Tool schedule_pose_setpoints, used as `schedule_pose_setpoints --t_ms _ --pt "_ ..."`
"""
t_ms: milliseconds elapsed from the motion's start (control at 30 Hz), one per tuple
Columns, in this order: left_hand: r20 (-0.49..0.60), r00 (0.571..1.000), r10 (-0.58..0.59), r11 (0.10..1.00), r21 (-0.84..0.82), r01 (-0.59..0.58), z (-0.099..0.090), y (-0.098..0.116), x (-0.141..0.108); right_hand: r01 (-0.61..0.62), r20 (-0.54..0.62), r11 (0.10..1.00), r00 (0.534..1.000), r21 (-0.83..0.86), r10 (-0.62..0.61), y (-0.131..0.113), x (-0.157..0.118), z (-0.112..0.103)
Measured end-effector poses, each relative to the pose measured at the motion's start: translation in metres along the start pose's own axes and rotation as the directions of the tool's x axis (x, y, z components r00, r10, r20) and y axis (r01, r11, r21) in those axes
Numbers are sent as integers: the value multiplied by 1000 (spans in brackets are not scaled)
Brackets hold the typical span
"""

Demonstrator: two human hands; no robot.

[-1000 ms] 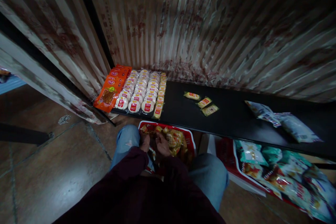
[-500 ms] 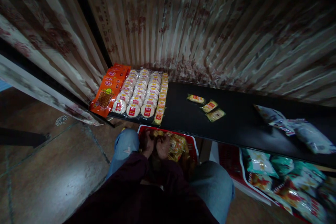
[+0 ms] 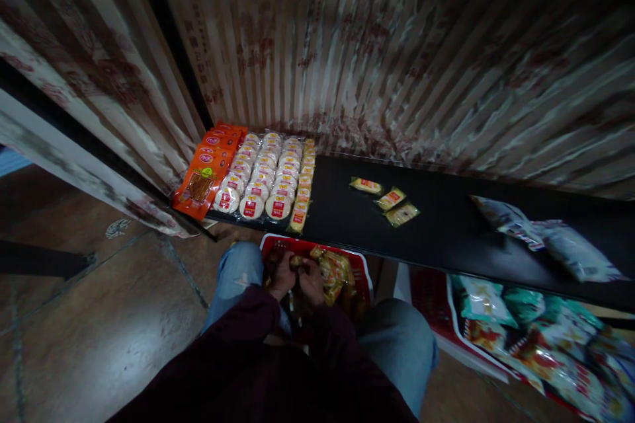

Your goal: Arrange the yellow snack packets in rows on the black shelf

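Note:
My left hand (image 3: 282,276) and my right hand (image 3: 311,281) are close together over a red basket with a white rim (image 3: 368,272), between my knees. Fingers of both hands are curled in on a small yellow snack packet (image 3: 296,260). More gold-yellow packets (image 3: 335,272) lie heaped in the basket, right of my right hand. On the black shelf (image 3: 337,225) just beyond, a row of yellow packets (image 3: 302,192) overlaps front to back. Three loose yellow packets (image 3: 391,198) rest further right on it.
Rows of round white wrapped crackers (image 3: 252,206) and orange snack bags (image 3: 201,178) fill the shelf's left end. Crumpled plastic bags (image 3: 570,248) lie at its right. Below stands another basket with green and white bags (image 3: 486,301). A pleated curtain (image 3: 297,46) hangs behind.
My hands have drawn together, and a yellow packet now shows between their fingers. The view has shifted slightly; the goods on the shelf keep their places.

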State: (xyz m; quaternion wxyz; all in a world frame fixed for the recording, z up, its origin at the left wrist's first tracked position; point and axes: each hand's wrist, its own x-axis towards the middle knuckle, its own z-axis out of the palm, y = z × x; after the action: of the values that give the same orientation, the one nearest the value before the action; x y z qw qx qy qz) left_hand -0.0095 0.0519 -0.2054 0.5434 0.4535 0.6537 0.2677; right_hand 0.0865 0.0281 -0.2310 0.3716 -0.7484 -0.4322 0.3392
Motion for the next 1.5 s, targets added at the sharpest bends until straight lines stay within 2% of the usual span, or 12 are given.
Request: schedule_pose_setpoints --t_ms 100,200,267,433,600,733,900,1000,1133,1267,1367,1500 --pt "65 983 173 967 179 -182 0 -4 -15 20 5 1000 1000 -7 -20 6 -10 -12" --pt "197 930 309 897 263 -354 -1 -8 -31 24 -21 1000 999 -13 -24 12 -20 -26" --pt "296 891 345 849 308 -430 -2 -9 -40 41 -23 999 999 -25 -42 14 -25 -35" --pt "403 850 340 772 397 -497 -1 -3 -53 35 -23 994 999 -104 -37 15 -36 -55" --pt "417 815 402 735 384 -559 7 1 -57 23 -79 991 996 -132 -34 16 -41 -67" --pt "478 764 434 693 364 -622 15 0 -61 28 -127 991 991 -129 -44 22 -43 -75" --pt "475 749 462 732 272 -624 20 -1 -66 45 -178 986 981 -160 -74 31 -49 -78" --pt "423 774 471 772 227 -594 18 -5 -65 75 -161 967 980 -245 -117 29 -52 -76" --pt "259 875 409 852 235 -468 15 -13 -61 149 -108 918 974 -369 -201 15 -54 -70" --pt "91 962 258 952 144 -269 10 -11 -55 253 -90 912 951 -323 -296 1 -52 -65" --pt "13 990 137 990 44 -137 6 -2 -49 252 -9 938 965 -239 -261 -2 -49 -61" --pt "-1 997 72 987 -142 -72 6 7 -42 141 55 976 989 -164 -134 1 -47 -59"
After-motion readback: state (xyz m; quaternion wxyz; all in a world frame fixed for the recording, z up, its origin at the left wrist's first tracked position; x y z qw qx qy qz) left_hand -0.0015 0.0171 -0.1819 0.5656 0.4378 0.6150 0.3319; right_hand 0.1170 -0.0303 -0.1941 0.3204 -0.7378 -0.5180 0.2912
